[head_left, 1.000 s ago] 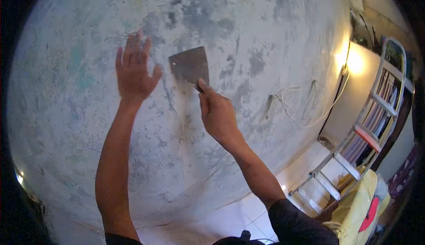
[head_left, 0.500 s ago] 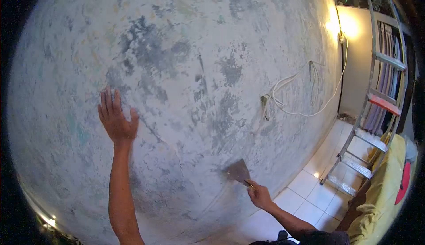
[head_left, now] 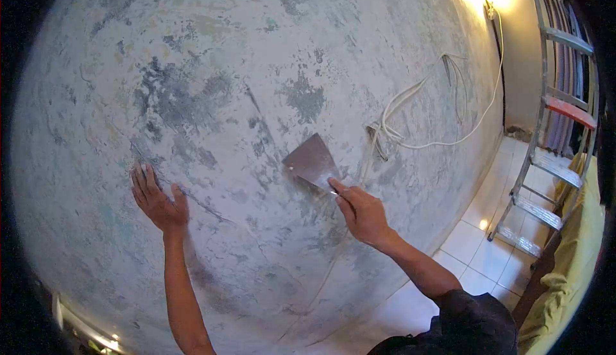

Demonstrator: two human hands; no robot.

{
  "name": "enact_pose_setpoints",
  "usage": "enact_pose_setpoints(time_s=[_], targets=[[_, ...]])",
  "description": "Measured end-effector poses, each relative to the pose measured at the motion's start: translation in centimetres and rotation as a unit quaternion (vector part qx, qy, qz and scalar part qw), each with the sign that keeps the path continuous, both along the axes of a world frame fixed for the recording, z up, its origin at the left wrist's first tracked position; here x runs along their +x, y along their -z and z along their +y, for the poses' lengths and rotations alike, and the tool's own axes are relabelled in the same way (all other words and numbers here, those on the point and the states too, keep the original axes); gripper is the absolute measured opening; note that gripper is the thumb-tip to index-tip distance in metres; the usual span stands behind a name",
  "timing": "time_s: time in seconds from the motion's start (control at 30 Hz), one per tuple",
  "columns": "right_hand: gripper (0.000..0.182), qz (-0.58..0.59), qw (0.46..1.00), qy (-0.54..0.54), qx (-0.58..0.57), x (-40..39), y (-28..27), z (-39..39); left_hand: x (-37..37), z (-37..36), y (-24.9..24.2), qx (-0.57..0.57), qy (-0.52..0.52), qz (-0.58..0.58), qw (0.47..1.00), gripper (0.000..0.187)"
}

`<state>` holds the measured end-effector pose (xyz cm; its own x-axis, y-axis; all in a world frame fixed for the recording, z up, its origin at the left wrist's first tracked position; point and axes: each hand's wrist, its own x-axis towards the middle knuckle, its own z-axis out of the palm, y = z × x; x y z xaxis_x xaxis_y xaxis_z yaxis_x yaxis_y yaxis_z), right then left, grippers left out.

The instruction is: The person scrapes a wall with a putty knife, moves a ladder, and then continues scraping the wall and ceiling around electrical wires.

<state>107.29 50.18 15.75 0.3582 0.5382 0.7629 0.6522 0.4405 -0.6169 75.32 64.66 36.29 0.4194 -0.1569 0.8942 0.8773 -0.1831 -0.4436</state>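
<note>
My left hand (head_left: 160, 202) lies opened out, its fingers spread against the mottled wall (head_left: 212, 239); to its right, my right hand (head_left: 364, 215) grips the scraper (head_left: 313, 162), blade up at the wall, below and left of the looped white cable (head_left: 410, 144), with the ladder (head_left: 555, 172) farther right

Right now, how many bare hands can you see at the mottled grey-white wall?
2. The left hand is spread against the wall, fingers up; the right hand, farther right, holds a flat dark metal scraper. I see no sign of others hidden.
</note>
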Motion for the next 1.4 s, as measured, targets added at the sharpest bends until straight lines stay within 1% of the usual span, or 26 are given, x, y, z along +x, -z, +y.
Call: enact_pose_setpoints(time_s=[0.1, 0.17, 0.27, 0.43, 0.5, 0.63, 0.7, 0.83, 0.87, 0.9, 1.0, 1.03, 1.07, 1.13, 1.27, 1.37, 1.4], targets=[[0.037, -0.007, 0.999, -0.009, 0.042, -0.2, -1.1, 1.3, 0.0, -0.3, -0.1, -0.004, 0.007, 0.007, 1.0, 0.054], [0.042, -0.021, 0.998, 0.002, 0.066, 0.5, -2.4, 2.3, 0.1, -0.4, -0.1, -0.005, 0.008, 0.002, 1.0, 0.054], [0.044, -0.027, 0.993, 0.012, 0.112, 2.2, -5.1, 3.4, -0.1, -0.2, -0.2, 0.001, 0.008, 0.002, 1.0, 0.053], [0.041, -0.058, 0.993, 0.049, 0.089, 4.4, -9.3, 3.3, 0.2, -0.3, -0.1, 0.012, 0.023, 0.009, 1.0, 0.052], [0.038, -0.081, 0.993, 0.072, 0.041, 4.8, -10.2, 3.3, -0.1, -0.1, -0.1, 0.001, 0.005, 0.005, 1.0, 0.053], [0.035, -0.091, 0.99, 0.104, 0.025, 4.5, -11.0, 4.1, 0.2, -0.4, -0.1, 0.013, 0.031, 0.011, 0.999, 0.053], [0.036, -0.107, 0.986, 0.125, 0.021, 4.8, -13.5, 4.9, -0.3, 0.0, 0.0, 0.005, -0.001, -0.001, 1.0, 0.054], [0.036, -0.119, 0.986, 0.099, 0.062, 5.5, -19.5, 4.6, -0.1, 0.0, 0.0, 0.008, 0.018, -0.01, 1.0, 0.054], [0.031, -0.12, 0.987, 0.096, 0.051, 5.8, -20.4, 3.7, -0.1, 0.0, -0.1, 0.007, 0.016, -0.012, 1.0, 0.054], [0.026, -0.119, 0.988, 0.092, 0.038, 5.8, -20.7, 3.0, -0.3, 0.0, 0.0, 0.003, 0.013, -0.011, 1.0, 0.055], [0.026, -0.115, 0.988, 0.091, 0.047, 5.2, -17.9, 3.6, -0.4, 0.1, 0.1, -0.008, 0.018, -0.026, 0.999, 0.055], [0.026, -0.108, 0.991, 0.081, 0.01, 5.2, -17.8, 3.8, -0.3, 0.1, 0.2, -0.007, 0.02, -0.035, 0.999, 0.055], [0.026, -0.113, 0.99, 0.081, 0.011, 5.2, -18.1, 4.2, -0.3, 0.0, 0.1, -0.005, 0.02, -0.036, 0.999, 0.055], [0.03, -0.111, 0.989, 0.075, 0.064, 5.8, -19.8, 5.1, -0.2, 0.1, -0.3, -0.005, 0.02, -0.037, 0.999, 0.055], [0.029, -0.121, 0.985, 0.072, 0.099, 6.1, -25.0, 6.2, -0.4, 0.3, 0.0, -0.006, 0.026, -0.038, 0.999, 0.055], [0.027, -0.163, 0.978, 0.07, 0.108, 6.6, -24.8, 5.7, -0.6, 0.2, 0.1, -0.009, 0.025, -0.042, 0.999, 0.055], [0.027, -0.167, 0.977, 0.069, 0.111, 6.2, -23.6, 5.2, -0.6, 0.0, 0.1, -0.014, 0.02, -0.042, 0.999, 0.055]])
